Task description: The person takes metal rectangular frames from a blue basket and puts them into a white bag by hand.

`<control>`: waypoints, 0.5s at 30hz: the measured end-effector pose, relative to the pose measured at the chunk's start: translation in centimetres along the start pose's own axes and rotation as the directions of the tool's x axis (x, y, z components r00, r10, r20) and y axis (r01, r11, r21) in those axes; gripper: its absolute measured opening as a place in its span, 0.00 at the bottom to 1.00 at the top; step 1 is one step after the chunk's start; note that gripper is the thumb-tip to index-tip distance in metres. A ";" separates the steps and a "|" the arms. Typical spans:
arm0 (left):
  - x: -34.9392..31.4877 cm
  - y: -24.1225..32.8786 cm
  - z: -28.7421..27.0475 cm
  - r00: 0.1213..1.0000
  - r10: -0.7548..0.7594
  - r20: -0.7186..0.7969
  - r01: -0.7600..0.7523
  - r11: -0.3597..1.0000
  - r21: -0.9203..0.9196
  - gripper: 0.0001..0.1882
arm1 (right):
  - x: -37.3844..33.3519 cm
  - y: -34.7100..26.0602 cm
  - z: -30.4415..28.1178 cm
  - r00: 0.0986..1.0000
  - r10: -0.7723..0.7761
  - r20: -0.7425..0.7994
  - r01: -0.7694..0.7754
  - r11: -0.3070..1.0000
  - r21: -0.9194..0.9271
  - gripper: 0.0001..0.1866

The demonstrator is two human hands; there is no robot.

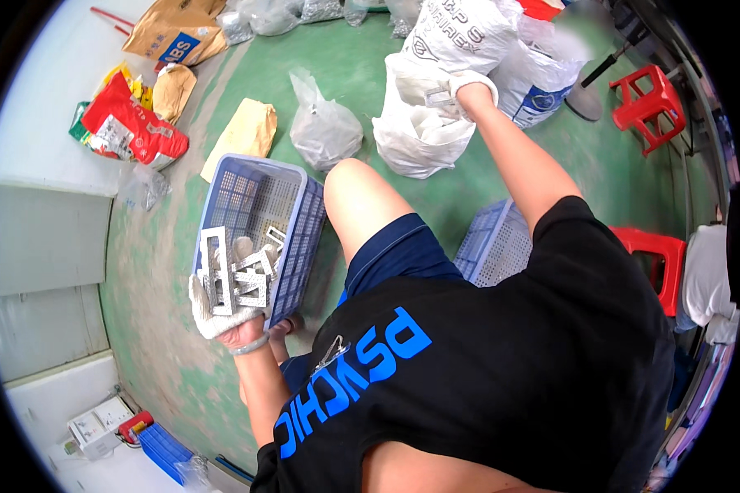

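Observation:
My left hand (212,319), in a white knit glove, grips several silver rectangular metal frames (219,271) at the near end of a blue plastic basket (304,238). One long frame stands upright, and shorter ones stick out beside it. Most of the fingers are hidden behind the metal. Stretched far forward, my right hand (469,85), also gloved, is over the mouth of a white woven sack (419,152). It appears closed on a small grey rectangular piece (438,98), whose details are too small to tell.
A grey plastic bag (326,131) and a tan paper sack (247,131) lie beyond the basket. Another blue basket (495,242) stands by my right side. Red stools (649,105) are at the right. A red bag (136,123) leans near the left wall.

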State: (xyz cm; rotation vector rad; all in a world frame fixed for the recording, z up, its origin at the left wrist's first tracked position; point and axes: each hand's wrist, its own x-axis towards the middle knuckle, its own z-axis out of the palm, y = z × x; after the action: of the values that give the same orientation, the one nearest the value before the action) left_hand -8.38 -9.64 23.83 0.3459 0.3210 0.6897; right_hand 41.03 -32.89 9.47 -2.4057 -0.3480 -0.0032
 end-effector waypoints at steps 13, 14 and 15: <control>-0.2 1.0 0.9 0.977 -0.050 0.209 0.081 0.986 -0.145 0.18 | -10.8 -20.0 1.0 0.722 -0.538 0.435 0.383 0.834 0.397 0.27; -0.2 1.0 0.7 0.977 -0.045 0.207 0.077 0.986 -0.148 0.18 | -13.2 -22.7 0.7 0.636 -0.558 0.534 0.345 0.824 0.450 0.24; -0.3 1.1 0.4 0.997 -0.021 0.081 0.031 0.992 -0.124 0.18 | -15.3 -25.1 0.5 0.487 -0.611 0.624 0.224 0.778 0.587 0.23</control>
State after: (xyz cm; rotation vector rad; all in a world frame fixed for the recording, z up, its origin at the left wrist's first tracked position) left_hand -9.09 -9.13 24.67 0.2487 0.2055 0.6658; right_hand 19.96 -18.28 23.84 -1.6528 -1.2387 0.8705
